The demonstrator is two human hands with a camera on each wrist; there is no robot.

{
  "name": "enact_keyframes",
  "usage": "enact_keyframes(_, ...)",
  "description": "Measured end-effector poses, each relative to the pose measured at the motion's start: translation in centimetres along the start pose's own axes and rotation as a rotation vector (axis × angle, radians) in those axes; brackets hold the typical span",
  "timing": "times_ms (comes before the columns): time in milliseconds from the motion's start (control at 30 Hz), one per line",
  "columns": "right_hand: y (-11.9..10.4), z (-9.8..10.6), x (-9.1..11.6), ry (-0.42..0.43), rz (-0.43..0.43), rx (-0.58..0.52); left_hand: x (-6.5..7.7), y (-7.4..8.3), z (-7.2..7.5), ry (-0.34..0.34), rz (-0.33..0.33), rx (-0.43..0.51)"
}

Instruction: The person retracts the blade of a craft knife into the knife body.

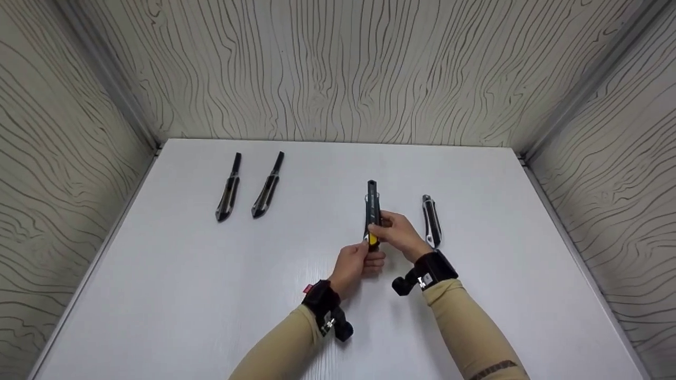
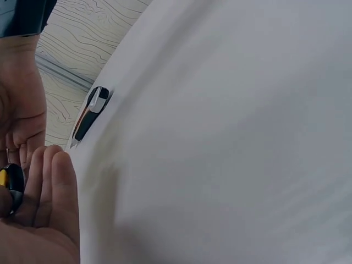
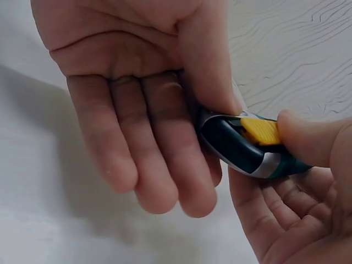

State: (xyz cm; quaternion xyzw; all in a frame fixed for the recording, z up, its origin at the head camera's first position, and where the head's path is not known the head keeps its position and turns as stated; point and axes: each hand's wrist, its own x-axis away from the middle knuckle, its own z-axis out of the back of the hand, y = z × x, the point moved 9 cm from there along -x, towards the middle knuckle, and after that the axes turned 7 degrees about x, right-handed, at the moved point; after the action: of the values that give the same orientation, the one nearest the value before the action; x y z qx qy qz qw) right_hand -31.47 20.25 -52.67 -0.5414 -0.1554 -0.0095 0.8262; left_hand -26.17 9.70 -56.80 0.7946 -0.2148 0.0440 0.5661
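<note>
In the head view, a dark utility knife (image 1: 373, 211) with silver edges is held up between both hands, pointing away from me. A dark flat strip (image 1: 372, 189) reaches past its far end. The left hand (image 1: 353, 268) pinches the butt end with its thumb, its other fingers straighter underneath. The right hand (image 1: 402, 236) grips the knife's side, its thumb against a yellow slider (image 3: 260, 131), seen clearly in the right wrist view. In the left wrist view only the knife's butt (image 2: 15, 184) shows, at the left edge.
Two utility knives, a left one (image 1: 228, 195) and another (image 1: 266, 192), lie on the white table (image 1: 185, 295) with dark blades out. A third knife (image 1: 431, 221), no blade visible, lies beside the right wrist. Wood-patterned walls (image 1: 327, 68) enclose the table's back and sides.
</note>
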Motion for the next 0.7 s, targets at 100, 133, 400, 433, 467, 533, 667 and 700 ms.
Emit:
enact_keyframes(100,0.5,1.0,0.3,0.012,-0.007,-0.004,-0.2,-0.3,-1.0,-0.028,0.006,-0.001)
enact_keyframes(133,0.7,1.3,0.4,0.016,-0.008,-0.010,-0.4,-0.3,-1.3,-0.035,0.007,-0.004)
enact_keyframes(400,2.0,4.0,1.0,0.073,-0.056,0.013,-1.3,-0.2,-3.3,-0.031,-0.016,-0.084)
enact_keyframes(433,2.1,4.3,1.1,0.077,-0.060,0.025,-1.5,-0.2,-3.6,-0.033,-0.015,-0.088)
enact_keyframes(467,2.3,4.6,1.2,0.083,-0.067,0.032,-1.6,-0.2,-3.9,-0.036,-0.015,-0.094)
enact_keyframes(533,2.5,5.2,1.3,0.097,-0.076,0.042,-1.8,-0.3,-4.4,-0.042,-0.011,-0.105)
enact_keyframes(667,3.0,6.2,1.6,0.115,-0.091,0.076,-2.1,-0.5,-5.2,-0.055,0.005,-0.117)
enact_keyframes(700,3.1,6.5,1.7,0.119,-0.096,0.089,-2.2,-0.6,-5.4,-0.057,0.010,-0.116)
